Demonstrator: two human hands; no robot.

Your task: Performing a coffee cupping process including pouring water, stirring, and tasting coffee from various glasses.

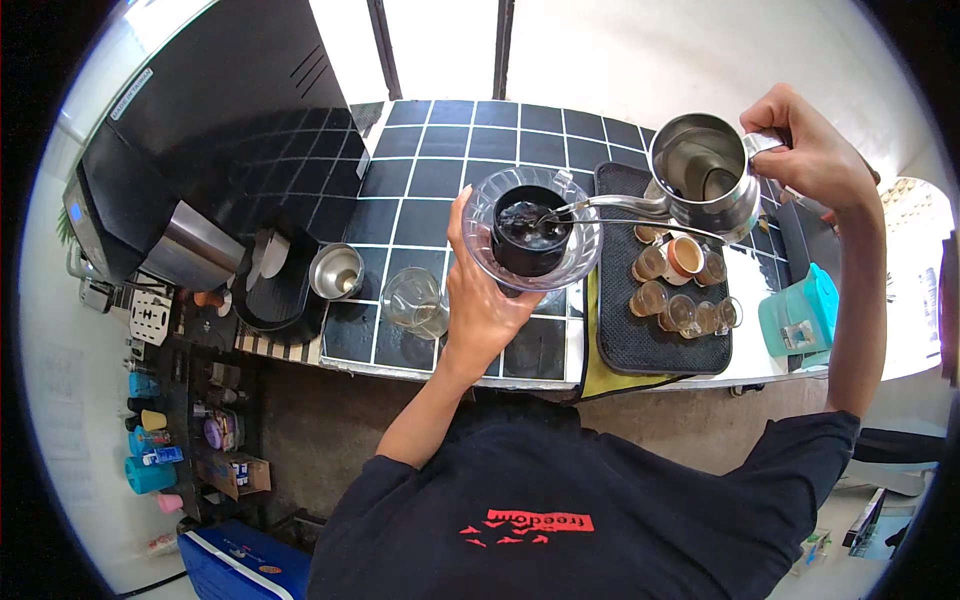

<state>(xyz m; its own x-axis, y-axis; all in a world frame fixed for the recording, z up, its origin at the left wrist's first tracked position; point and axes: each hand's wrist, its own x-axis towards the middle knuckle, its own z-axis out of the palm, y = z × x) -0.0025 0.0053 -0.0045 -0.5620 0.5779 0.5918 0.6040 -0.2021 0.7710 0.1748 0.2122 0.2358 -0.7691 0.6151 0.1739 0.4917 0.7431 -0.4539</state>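
My left hand [484, 307] is closed round the side of a clear, flared plastic coffee dripper [481, 203], which sits over the tiled counter. Inside it is a black cylindrical insert [529, 262] with shiny dark contents. My right hand [806, 150], raised at the right, grips the handle of an open-topped metal gooseneck kettle [741, 210]. The kettle tilts left, and the tip of its thin curved spout reaches over the black insert. Liquid shows in the kettle. What stands under the dripper is hidden.
A black tray [622, 345] with several small glasses of brown liquid lies under the kettle. Left of my left hand stand a glass jug [412, 300] and a metal cup [337, 271]. A big black machine [220, 110] fills the left; a turquoise-lidded container [798, 315] stands right.
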